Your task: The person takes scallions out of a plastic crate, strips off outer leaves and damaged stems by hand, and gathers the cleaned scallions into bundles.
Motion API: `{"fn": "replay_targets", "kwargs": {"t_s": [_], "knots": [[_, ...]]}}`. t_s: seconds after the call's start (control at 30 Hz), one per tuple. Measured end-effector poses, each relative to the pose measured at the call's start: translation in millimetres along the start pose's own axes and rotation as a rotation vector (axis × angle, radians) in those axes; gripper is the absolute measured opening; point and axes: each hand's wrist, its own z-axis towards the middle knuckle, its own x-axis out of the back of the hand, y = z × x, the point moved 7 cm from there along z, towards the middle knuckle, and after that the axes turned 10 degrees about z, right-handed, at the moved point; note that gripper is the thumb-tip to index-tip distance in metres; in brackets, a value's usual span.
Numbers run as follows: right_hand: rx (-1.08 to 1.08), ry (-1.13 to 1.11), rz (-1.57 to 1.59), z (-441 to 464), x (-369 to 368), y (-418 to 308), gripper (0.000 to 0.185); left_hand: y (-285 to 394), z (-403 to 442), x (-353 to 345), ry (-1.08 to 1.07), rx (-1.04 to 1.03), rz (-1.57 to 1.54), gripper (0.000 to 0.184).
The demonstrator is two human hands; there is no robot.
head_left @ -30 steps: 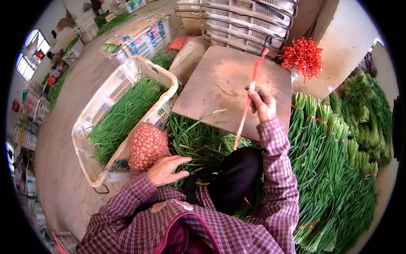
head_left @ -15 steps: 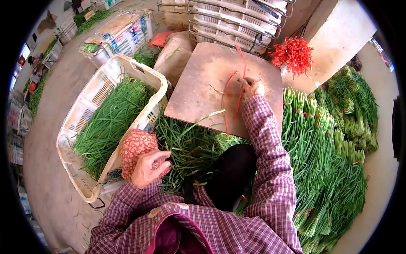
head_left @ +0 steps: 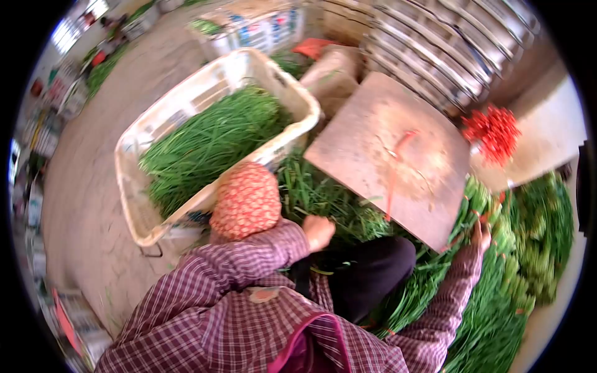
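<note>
Right hand [head_left: 480,237] down at the tied green bundles [head_left: 491,298], against the pale stalk ends, just beside the right edge of the low counter [head_left: 354,133]. Cannot tell through the blur whether pinched on stalks or merely laid against them. Left hand [head_left: 318,232] in front of the body, well apart from the right, fingers folded in toward the palm, just beside the loose greens [head_left: 336,205] below the counter's near edge.

Judging by look: bundles light for their bulk, limp at the leafy end, firmer at the pale end, perhaps moist and slippery, easy to bruise under a hard squeeze. Best taken around the pale stalks, close to the tie, with a broad, gentle grip; poor hold at the leaf tips, prone to slide and tangle.

On the counter, a loose red tie [head_left: 405,140]: thin, nearly weightless, best lifted by one end. Beyond the right corner, a thick bunch of red ties [head_left: 492,133]. Off to the left, past a knee in a patterned cover [head_left: 247,202], a white crate [head_left: 310,112] with long greens [head_left: 214,143] inside. Farther back, stacked crates [head_left: 435,50].
</note>
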Motion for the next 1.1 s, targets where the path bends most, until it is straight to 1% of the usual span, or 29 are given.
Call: {"fn": "replay_targets", "kwargs": {"t_s": [0.03,0.07,0.1,0.13,0.17,0.23,0.27,0.3,0.33,0.37,0.4,0.43,0.47,0.5,0.53,0.57,0.6,0.63,0.67,0.7,0.73,0.77,0.8,0.83,0.9,0.93,1.0,1.03,1.1], "knots": [[-0.068,0.07,-0.192,2.1,19.7,18.9,0.041,10.9,-10.8,-45.9,0.052,-0.035,0.083,0.009],[-0.151,0.046,-0.347,-3.8,22.8,27.6,0.047,2.5,-3.0,-188.8,-0.197,-0.031,0.176,0.009],[-0.232,0.028,-0.505,-8.4,26.6,34.4,0.053,-3.5,-8.3,-174.8,-0.195,0.001,0.175,0.009],[-0.122,0.017,-0.583,-11.2,28.8,40.6,0.053,3.0,-20.5,-141.7,-0.206,-0.07,0.171,0.026],[-0.013,0.008,-0.661,-12.2,25.2,43.3,0.053,12.0,-34.2,-101.5,-0.22,-0.145,0.164,0.048],[0.076,0.042,-0.725,-20.3,2.0,7.3,0.055,6.6,-47.0,5.5,-0.263,-0.194,-0.099,0.068],[0.112,0.049,-0.667,-21.0,-12.4,-13.7,0.053,-5.0,-52.2,19.8,-0.162,-0.213,-0.228,0.074],[0.312,0.048,-0.608,-15.3,-30.8,-32.4,0.047,-18.3,-62.4,56.2,-0.138,-0.219,-0.391,0.072],[0.308,-0.044,-0.575,-11.9,-55.3,-51.7,0.044,-36.5,-77.4,92.6,-0.125,-0.207,-0.528,0.065],[0.299,-0.133,-0.545,-22.1,-90.9,-86.7,0.041,-64.6,-95.6,115.1,0.131,-0.205,-0.579,0.053],[0.352,-0.176,-0.495,-43.8,-135.9,-127.4,0.04,-98.7,-118.9,148.9,0.287,-0.123,-0.715,0.043],[0.404,-0.22,-0.445,-68.8,-184.3,-168.1,0.039,-140.0,-146.0,168.4,0.539,-0.05,-0.568,0.036],[0.425,-0.33,-0.455,-89.4,-230.1,-198.0,0.037,-182.9,-175.9,179.3,0.562,0.172,-0.603,0.032],[0.531,-0.404,-0.339,-115.6,-278.0,-226.1,0.031,-225.6,-213.2,187.8,0.673,0.38,-0.542,0.03],[0.521,-0.55,-0.249,-140.9,-327.3,-248.6,0.021,-268.1,-253.5,187.1,0.761,0.583,-0.428,0.03],[0.559,-0.668,-0.181,-167.8,-373.9,-262.9,0.015,-313.1,-294.8,175.6,0.842,0.711,-0.272,0.036],[0.556,-0.794,-0.181,-193.7,-422.3,-270.0,0.015,-358.6,-336.9,157.8,0.837,0.883,-0.097,0.051],[0.839,-0.939,-0.065,-227.4,-473.4,-278.6,0.025,-405.3,-378.7,131.9,0.759,1.049,-0.014,0.071],[0.637,-1.028,-0.294,-260.9,-519.6,-277.7,0.033,-445.7,-417.6,111.2,0.674,1.219,0.065,0.08],[0.657,-1.179,-0.174,-304.9,-562.3,-286.9,0.038,-470.0,-446.6,92.2,0.583,1.388,0.143,0.089],[0.77,-1.28,-0.21,-349.3,-599.9,-298.0,0.045,-478.5,-456.0,80.7,0.583,1.409,0.14,0.089],[0.739,-1.378,-0.303,-387.0,-637.7,-296.6,0.056,-491.1,-464.4,63.6,0.538,1.448,-0.085,0.088],[0.809,-1.445,-0.313,-421.0,-672.9,-295.5,0.061,-501.9,-468.3,45.0,0.497,1.474,-0.311,0.087],[0.877,-1.512,-0.333,-452.9,-707.7,-288.4,0.066,-512.9,-467.2,25.7,0.499,1.486,-0.318,0.087],[0.969,-1.546,-0.531,-510.4,-769.0,-266.2,0.081,-524.1,-456.4,-4.2,0.528,1.372,-0.166,0.07],[0.97,-1.559,-0.541,-536.6,-792.8,-258.3,0.081,-523.2,-455.2,-9.7,0.524,1.381,-0.179,0.07],[0.996,-1.571,-0.8,-584.2,-835.2,-233.9,0.095,-511.6,-457.0,3.6,0.637,1.339,-0.279,0.054],[1.002,-1.586,-0.799,-602.3,-850.8,-226.1,0.095,-506.4,-457.2,8.0,0.635,1.355,-0.283,0.054],[0.989,-1.639,-0.856,-632.6,-882.9,-204.0,0.104,-502.7,-453.9,15.7,0.646,1.385,-0.325,0.044]]}}
